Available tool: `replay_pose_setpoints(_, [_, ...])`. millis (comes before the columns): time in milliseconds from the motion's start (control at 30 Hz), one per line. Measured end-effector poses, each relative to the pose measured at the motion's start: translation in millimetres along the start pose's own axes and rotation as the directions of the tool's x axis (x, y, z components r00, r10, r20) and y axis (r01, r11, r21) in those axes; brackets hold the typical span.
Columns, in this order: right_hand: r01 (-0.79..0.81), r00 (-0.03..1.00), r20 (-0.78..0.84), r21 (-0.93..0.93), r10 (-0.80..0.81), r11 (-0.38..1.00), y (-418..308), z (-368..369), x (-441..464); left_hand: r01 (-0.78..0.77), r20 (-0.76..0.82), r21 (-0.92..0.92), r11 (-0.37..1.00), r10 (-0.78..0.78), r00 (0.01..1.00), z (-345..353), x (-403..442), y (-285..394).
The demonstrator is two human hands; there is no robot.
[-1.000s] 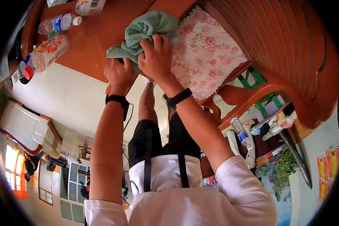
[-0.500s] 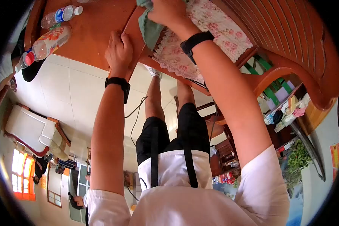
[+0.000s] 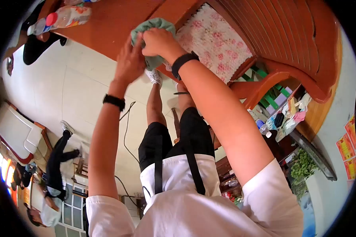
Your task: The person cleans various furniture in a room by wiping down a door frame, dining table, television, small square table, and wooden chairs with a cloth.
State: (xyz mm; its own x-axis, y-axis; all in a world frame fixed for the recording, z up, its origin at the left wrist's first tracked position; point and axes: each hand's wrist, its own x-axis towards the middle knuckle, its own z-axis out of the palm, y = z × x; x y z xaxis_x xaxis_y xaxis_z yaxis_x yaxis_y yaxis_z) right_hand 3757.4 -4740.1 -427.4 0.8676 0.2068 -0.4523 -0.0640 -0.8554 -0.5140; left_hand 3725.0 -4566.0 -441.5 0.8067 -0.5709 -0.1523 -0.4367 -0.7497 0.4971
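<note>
A green cloth (image 3: 154, 24) is bunched over the edge of the reddish-brown wooden table (image 3: 106, 37), with a fold hanging down below. My right hand (image 3: 160, 44) is closed on this cloth, knuckles up. My left hand (image 3: 129, 61) is at the cloth's left side, fingers stretched out and slightly blurred. Its fingertips are close to the cloth and to my right fingers; whether they touch is unclear. Both wrists wear black bands.
Plastic bottles (image 3: 73, 16) lie at the table's left end. To the right is a wooden chair (image 3: 281, 31) with a floral seat cover (image 3: 213, 39). A dark cable (image 3: 125, 134) trails across the floor. Another person (image 3: 53, 209) is at lower left, and a plant (image 3: 304, 164) at right.
My right hand has brought the cloth down and left toward me. My left hand has lifted off the tabletop and come up beside the cloth. The view has shifted, and a person shows more fully at lower left.
</note>
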Motion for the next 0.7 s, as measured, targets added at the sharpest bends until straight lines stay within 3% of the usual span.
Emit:
replay_pose_setpoints(67, [-0.007,0.995,0.099,0.065,0.000,0.998,-12,0,-4,0.034,0.043,-0.092,0.995,-0.030,0.999,-13,-33,23])
replay_pose_setpoints(100, [0.002,1.000,-0.011,-0.029,-0.002,1.000,-13,8,-4,0.102,0.131,-0.108,0.989,-0.088,0.987,-16,-47,29])
replay_pose_setpoints(133, [0.013,1.000,-0.003,-0.039,-0.013,0.999,-14,6,2,0.166,0.216,-0.117,0.979,-0.138,0.967,-18,-61,35])
replay_pose_setpoints(200, [-0.010,0.967,0.251,-0.114,0.038,0.993,-10,-7,22,0.227,0.285,-0.063,0.972,-0.200,0.937,-9,-86,46])
replay_pose_setpoints(267, [0.049,0.967,0.254,-0.137,-0.013,0.989,-5,-8,40,0.231,0.244,-0.009,0.973,-0.222,0.944,6,-97,51])
replay_pose_setpoints(367, [-0.009,0.992,0.123,0.135,-0.008,0.991,-1,7,59,0.378,0.095,-0.251,0.891,-0.366,0.926,6,-92,65])
replay_pose_setpoints(400, [0.002,0.988,0.150,0.132,-0.022,0.991,-7,11,54,0.405,0.099,-0.257,0.877,-0.393,0.914,5,-89,69])
replay_pose_setpoints(433, [-0.061,0.988,0.154,0.228,0.026,0.972,-13,13,50,0.524,0.110,-0.533,0.664,-0.559,0.822,5,-84,75])
replay_pose_setpoints(467, [-0.123,0.984,0.162,0.312,0.075,0.942,-22,12,48,0.539,0.165,-0.758,0.368,-0.691,0.703,10,-83,74])
replay_pose_setpoints(500, [-0.158,0.958,0.279,0.292,0.074,0.943,-30,9,39,0.461,0.161,-0.845,0.271,-0.693,0.703,17,-88,69])
replay_pose_setpoints(533, [-0.135,0.957,0.285,0.267,0.056,0.954,-37,12,34,0.442,0.145,-0.860,0.256,-0.708,0.691,25,-94,73])
replay_pose_setpoints(600, [-0.215,0.907,0.403,0.194,0.122,0.957,-45,33,28,0.492,-0.164,-0.646,0.584,-0.736,0.657,39,-101,82])
replay_pose_setpoints(633, [-0.195,0.906,0.408,0.174,0.110,0.965,-50,39,24,0.535,-0.130,-0.634,0.559,-0.758,0.639,42,-103,87])
replay_pose_setpoints(700, [-0.303,0.805,0.586,0.278,0.088,0.911,-66,48,15,0.518,-0.172,-0.660,0.544,-0.781,0.600,47,-105,94])
